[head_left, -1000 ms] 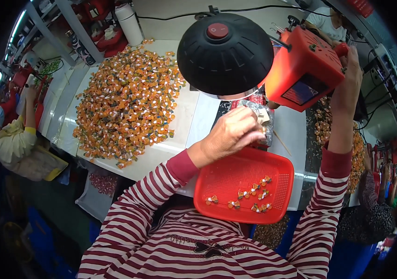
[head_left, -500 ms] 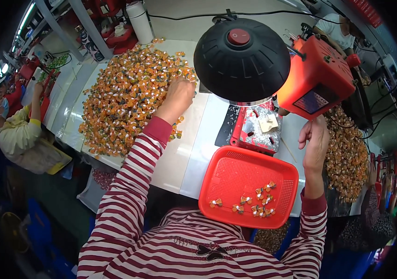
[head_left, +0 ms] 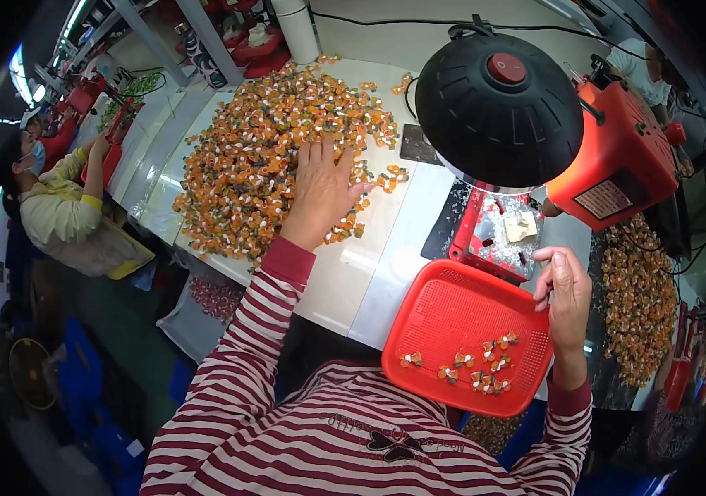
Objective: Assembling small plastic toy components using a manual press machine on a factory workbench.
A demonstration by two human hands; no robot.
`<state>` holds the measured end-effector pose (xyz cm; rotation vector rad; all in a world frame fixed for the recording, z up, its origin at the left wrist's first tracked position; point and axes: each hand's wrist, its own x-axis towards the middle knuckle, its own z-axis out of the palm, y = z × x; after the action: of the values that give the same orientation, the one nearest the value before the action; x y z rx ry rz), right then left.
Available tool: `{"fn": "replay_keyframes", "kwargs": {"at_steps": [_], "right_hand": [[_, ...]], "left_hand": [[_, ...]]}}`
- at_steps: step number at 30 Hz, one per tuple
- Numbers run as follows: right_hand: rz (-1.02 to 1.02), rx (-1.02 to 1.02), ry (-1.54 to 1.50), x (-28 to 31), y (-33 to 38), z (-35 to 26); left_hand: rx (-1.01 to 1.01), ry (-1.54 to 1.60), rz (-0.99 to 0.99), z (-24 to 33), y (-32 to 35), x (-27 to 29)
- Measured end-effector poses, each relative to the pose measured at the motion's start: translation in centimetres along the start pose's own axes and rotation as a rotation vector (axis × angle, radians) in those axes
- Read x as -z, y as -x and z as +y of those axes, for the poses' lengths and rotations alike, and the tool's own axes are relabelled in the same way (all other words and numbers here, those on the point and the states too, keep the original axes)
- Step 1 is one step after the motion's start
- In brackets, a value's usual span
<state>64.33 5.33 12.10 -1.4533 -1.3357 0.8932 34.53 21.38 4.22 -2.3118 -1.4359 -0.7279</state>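
Observation:
My left hand [head_left: 324, 194] lies palm down on the near right side of a large pile of small orange, white and dark green pieces [head_left: 245, 157]. Its fingers are stretched out over the pieces, thumb apart, and I see nothing gripped. My right hand [head_left: 566, 293] hovers by the right rim of a red plastic basket [head_left: 427, 310]. Those fingers are loosely bent with gaps between them, and nothing shows in them. Several of the same small pieces [head_left: 492, 383] lie in the basket. Beyond it sits a red tray-like fixture [head_left: 470, 231] with white flakes and a pale block [head_left: 520, 226].
A black dome lamp [head_left: 497, 107] with a red switch overhangs the fixture. Right of it stands a red machine box [head_left: 617, 157]. Another pile of orange pieces [head_left: 638, 298] lies at far right. A white cylinder [head_left: 295, 29] stands behind the left pile. A masked co-worker [head_left: 59, 202] sits at left.
The view has shifted, moving the scene rightward. My left hand has gone from curled fingers at the pile's right edge to flat, outstretched fingers on it. My right hand has come down nearer the basket.

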Motion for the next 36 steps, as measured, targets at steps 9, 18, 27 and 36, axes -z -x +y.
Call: {"fn": "replay_keyframes", "kwargs": {"at_steps": [9,18,27,36], "right_hand": [[-0.112,0.048,0.097,-1.3,0.0,-0.2],[-0.069,-0.007,0.068,-0.1,0.8,-0.4],[-0.144,0.097,0.209,0.6,-0.1,-0.2],[-0.047,0.277,0.4,-0.3,-2.6,1.9]], "left_hand": [[0.004,0.287,-0.077,5.4,1.3,-2.0],[-0.001,0.334,-0.149,5.1,-4.1,-2.2],[-0.257,0.449,-0.001,7.2,-4.7,-1.5],[-0.095,1.285,-0.184,15.3,-2.7,3.9]]}}
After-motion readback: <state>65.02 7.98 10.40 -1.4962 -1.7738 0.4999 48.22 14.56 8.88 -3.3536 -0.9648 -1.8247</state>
